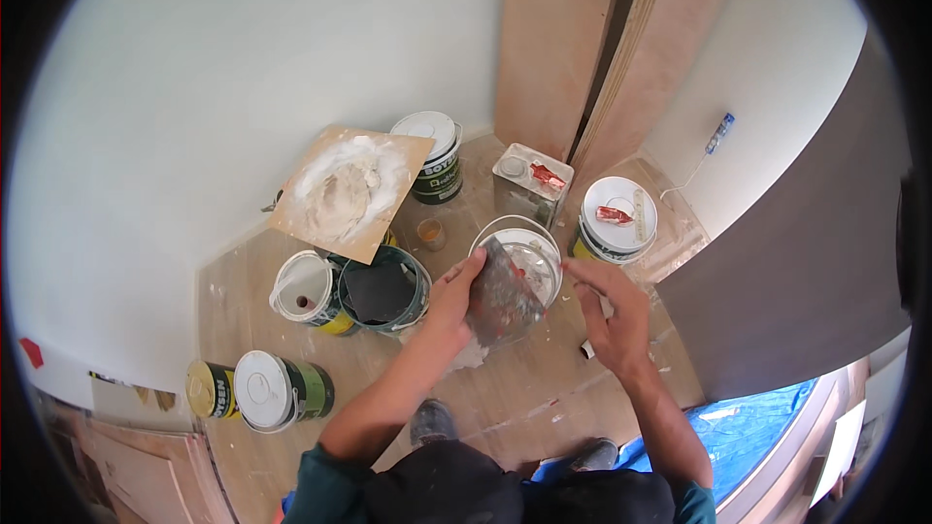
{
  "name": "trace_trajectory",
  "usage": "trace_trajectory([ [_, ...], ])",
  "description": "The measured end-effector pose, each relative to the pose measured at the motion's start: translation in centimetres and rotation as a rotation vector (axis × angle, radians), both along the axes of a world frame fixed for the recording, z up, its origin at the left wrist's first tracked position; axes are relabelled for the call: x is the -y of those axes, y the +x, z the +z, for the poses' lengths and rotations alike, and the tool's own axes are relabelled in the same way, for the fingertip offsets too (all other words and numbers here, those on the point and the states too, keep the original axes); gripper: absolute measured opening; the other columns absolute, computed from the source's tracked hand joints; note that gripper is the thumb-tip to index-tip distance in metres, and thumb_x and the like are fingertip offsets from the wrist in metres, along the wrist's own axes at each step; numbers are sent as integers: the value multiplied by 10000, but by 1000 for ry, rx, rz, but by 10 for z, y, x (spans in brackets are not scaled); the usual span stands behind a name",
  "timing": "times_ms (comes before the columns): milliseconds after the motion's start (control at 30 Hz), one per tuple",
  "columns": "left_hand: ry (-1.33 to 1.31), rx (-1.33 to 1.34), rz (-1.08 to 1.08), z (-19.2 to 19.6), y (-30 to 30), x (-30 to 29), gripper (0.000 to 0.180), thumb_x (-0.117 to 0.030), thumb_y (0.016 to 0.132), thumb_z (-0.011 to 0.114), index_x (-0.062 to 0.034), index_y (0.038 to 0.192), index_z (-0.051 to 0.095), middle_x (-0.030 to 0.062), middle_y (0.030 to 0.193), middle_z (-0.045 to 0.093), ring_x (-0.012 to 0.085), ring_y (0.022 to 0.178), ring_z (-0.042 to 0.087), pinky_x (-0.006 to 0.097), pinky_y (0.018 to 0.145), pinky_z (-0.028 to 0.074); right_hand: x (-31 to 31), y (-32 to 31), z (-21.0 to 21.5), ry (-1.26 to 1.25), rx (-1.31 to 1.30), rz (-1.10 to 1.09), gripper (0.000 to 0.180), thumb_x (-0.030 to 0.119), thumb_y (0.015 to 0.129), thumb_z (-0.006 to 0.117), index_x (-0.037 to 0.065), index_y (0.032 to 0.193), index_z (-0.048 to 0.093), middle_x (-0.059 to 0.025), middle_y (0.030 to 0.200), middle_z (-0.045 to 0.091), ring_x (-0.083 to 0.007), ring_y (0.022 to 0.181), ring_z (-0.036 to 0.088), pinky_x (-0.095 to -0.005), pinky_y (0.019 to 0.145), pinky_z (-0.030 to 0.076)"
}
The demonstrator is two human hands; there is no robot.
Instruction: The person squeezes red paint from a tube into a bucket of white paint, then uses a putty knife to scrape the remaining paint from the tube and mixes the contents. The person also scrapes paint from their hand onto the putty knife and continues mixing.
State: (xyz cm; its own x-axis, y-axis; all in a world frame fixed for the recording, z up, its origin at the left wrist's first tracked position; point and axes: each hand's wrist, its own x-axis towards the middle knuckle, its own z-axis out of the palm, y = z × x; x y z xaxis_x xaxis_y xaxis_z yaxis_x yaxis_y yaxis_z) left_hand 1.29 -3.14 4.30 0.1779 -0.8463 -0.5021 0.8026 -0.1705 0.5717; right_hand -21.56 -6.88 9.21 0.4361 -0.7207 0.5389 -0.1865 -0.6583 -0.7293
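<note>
My left hand (456,289) grips a dark flat plate (505,299) by its left edge, with the thumb on top. The plate is speckled with pale and red smears and is held tilted over the near side of a white pail (535,243), hiding part of it. Whitish material shows inside this pail, and its wire handle stands up at the back. To the right of the plate, my right hand (614,315) hovers with the index finger stretched toward the pail's rim and the thumb apart. Nothing shows in its fingers.
A board with white powder (349,194) lies over containers at left. Around stand a dark bucket (383,291), a white pail (299,281), lidded paint pails (275,390), a square can (532,184) and another lidded pail (618,213). A small cup (431,233) and blue sheeting (748,432) are on the floor.
</note>
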Motion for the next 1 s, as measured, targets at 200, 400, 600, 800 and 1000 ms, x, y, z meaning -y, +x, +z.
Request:
trace_trajectory([
  [200,-200,62,-43,17,-12,6,332,-283,920,760,-21,1106,679,90,1025,722,175,869,699,328,765,594,-20,-4,13,-419,-189,183,661,-90,608,688,129,1232,694,-84,1266,678,-319,1153,672,-385,924,581],
  [400,-160,287,97,17,-17,8,408,-334,880,804,-27,1126,693,40,970,708,127,818,659,274,719,551,13,-23,-5,-534,-503,-35,716,-71,614,671,162,1291,652,-30,1297,660,-290,1106,669,-388,830,591],
  [600,7,444,163,-9,17,17,388,-345,911,771,-33,1132,705,28,926,689,106,743,613,258,583,478,5,-25,9,-566,-560,-37,593,-6,652,663,140,1226,652,2,1288,650,-230,1014,615,-388,863,510],
  [800,75,482,-58,-11,25,20,457,-411,952,703,14,1120,695,65,906,687,119,689,598,288,497,439,-3,-10,2,-544,-753,75,516,-11,697,667,141,1190,650,25,1285,621,-237,1065,544,-396,924,429],
  [1000,80,870,-485,-17,39,21,591,-449,967,658,88,1212,627,183,998,702,210,814,683,337,681,548,26,6,-22,-534,-778,45,457,0,760,626,137,1195,648,7,1195,611,-234,1075,544,-390,905,426],
])
